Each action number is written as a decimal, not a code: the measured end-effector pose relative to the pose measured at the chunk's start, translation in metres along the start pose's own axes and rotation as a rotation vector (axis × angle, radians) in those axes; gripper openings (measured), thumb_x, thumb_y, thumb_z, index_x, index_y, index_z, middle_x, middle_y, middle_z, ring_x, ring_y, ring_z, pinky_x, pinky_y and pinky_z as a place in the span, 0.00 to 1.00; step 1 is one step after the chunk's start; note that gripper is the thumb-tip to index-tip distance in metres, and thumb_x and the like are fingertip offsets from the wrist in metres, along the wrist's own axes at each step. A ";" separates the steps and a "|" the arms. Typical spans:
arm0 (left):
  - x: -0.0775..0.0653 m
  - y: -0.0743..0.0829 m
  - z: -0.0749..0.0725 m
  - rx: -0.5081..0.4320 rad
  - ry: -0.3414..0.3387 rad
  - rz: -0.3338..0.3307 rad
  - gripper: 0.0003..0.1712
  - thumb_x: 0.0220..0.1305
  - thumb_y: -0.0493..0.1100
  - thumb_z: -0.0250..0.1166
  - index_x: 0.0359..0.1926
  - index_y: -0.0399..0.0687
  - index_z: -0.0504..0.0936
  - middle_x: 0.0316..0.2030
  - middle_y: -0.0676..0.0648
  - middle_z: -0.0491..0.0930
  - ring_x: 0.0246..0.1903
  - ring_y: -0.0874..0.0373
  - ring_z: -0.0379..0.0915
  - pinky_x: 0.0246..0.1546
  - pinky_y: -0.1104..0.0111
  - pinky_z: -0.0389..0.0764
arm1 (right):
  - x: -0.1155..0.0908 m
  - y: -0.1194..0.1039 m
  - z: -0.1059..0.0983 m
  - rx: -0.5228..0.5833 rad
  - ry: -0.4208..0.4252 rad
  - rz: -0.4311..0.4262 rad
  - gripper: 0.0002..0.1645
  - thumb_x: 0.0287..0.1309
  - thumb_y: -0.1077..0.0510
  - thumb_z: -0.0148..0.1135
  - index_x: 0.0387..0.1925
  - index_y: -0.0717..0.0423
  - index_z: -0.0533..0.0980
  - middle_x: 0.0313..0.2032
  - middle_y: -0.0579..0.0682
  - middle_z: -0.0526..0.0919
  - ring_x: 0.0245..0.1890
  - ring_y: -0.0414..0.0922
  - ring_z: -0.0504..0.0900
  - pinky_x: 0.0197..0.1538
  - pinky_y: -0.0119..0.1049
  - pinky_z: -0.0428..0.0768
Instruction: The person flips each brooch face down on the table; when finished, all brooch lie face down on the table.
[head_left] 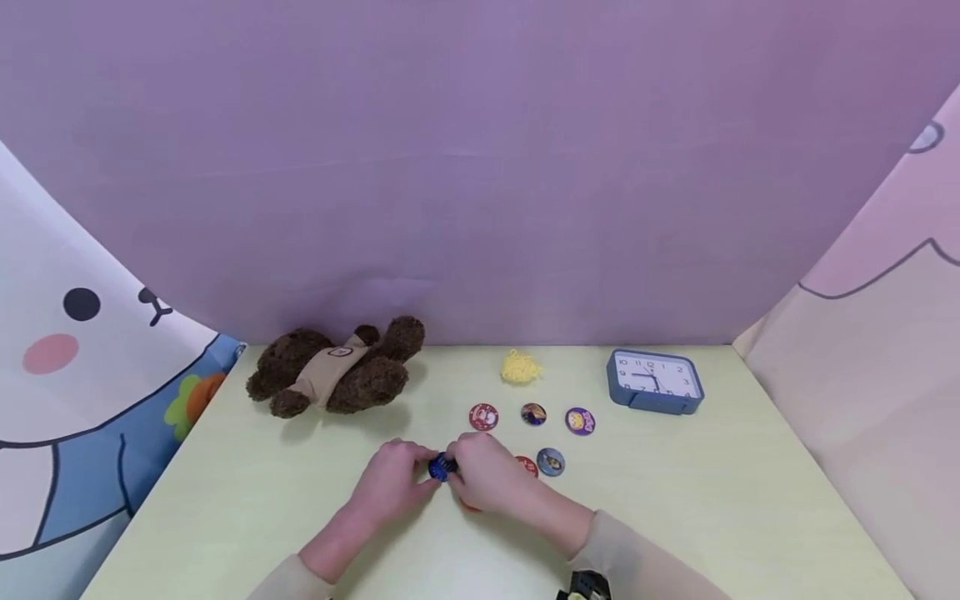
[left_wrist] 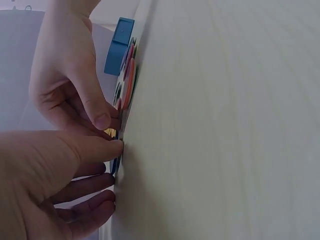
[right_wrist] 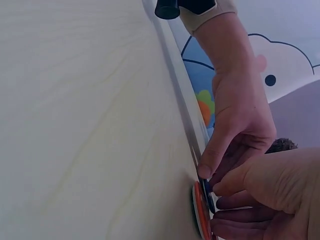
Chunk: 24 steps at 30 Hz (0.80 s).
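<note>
Both hands meet at a small round dark-blue badge (head_left: 438, 468) low over the table near its front middle. My left hand (head_left: 390, 479) holds its left side between thumb and fingers. My right hand (head_left: 487, 473) pinches the right side and covers part of it. An orange-red badge (head_left: 470, 507) pokes out from beneath the right hand; in the right wrist view that orange-edged badge (right_wrist: 201, 212) lies right beside the fingers. Another red badge (head_left: 529, 465) is partly hidden by the right hand, with a grey-blue badge (head_left: 551, 461) just to its right.
Behind the hands lie a red-and-white badge (head_left: 483, 417), a dark badge (head_left: 533, 414) and a purple badge (head_left: 580, 421). Farther back are a brown teddy bear (head_left: 330, 371) on its side, yellow yarn (head_left: 520, 367) and a blue clock (head_left: 655, 382). Cloth walls enclose the table (head_left: 712, 500).
</note>
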<state>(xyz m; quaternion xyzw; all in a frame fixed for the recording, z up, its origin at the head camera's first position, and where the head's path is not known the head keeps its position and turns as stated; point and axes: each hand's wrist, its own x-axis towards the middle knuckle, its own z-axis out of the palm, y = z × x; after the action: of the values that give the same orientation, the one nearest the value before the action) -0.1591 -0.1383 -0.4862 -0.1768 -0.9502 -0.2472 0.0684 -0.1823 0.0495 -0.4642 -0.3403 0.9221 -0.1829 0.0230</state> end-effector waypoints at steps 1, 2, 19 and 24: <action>0.000 0.000 0.000 0.001 0.003 0.006 0.17 0.52 0.38 0.83 0.44 0.43 0.93 0.35 0.47 0.92 0.32 0.58 0.81 0.41 0.61 0.85 | 0.000 0.000 0.000 0.002 -0.003 0.000 0.03 0.61 0.61 0.73 0.31 0.55 0.85 0.25 0.41 0.77 0.23 0.33 0.69 0.28 0.23 0.70; 0.000 -0.001 0.001 0.000 0.005 0.010 0.16 0.52 0.38 0.83 0.44 0.43 0.93 0.36 0.46 0.93 0.33 0.57 0.83 0.44 0.59 0.87 | 0.001 0.000 0.000 0.004 -0.005 -0.001 0.04 0.61 0.61 0.73 0.30 0.54 0.84 0.24 0.41 0.76 0.23 0.33 0.68 0.27 0.23 0.70; 0.007 -0.008 -0.008 -0.108 0.046 -0.077 0.03 0.64 0.36 0.75 0.39 0.45 0.92 0.27 0.51 0.90 0.25 0.66 0.83 0.29 0.77 0.82 | 0.011 0.006 0.006 0.083 0.080 0.004 0.05 0.63 0.64 0.69 0.39 0.58 0.87 0.28 0.45 0.88 0.24 0.31 0.76 0.29 0.20 0.75; 0.011 -0.011 -0.004 -0.117 0.024 -0.093 0.04 0.62 0.34 0.75 0.38 0.44 0.91 0.26 0.51 0.89 0.25 0.65 0.83 0.29 0.76 0.83 | 0.009 0.017 -0.004 0.134 0.077 0.064 0.11 0.62 0.65 0.69 0.46 0.61 0.87 0.35 0.51 0.92 0.31 0.35 0.85 0.36 0.23 0.83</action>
<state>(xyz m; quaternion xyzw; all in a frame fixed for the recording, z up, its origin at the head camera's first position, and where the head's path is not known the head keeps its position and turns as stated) -0.1733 -0.1460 -0.4858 -0.1331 -0.9405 -0.3071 0.0577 -0.2003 0.0570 -0.4658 -0.3013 0.9184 -0.2561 0.0161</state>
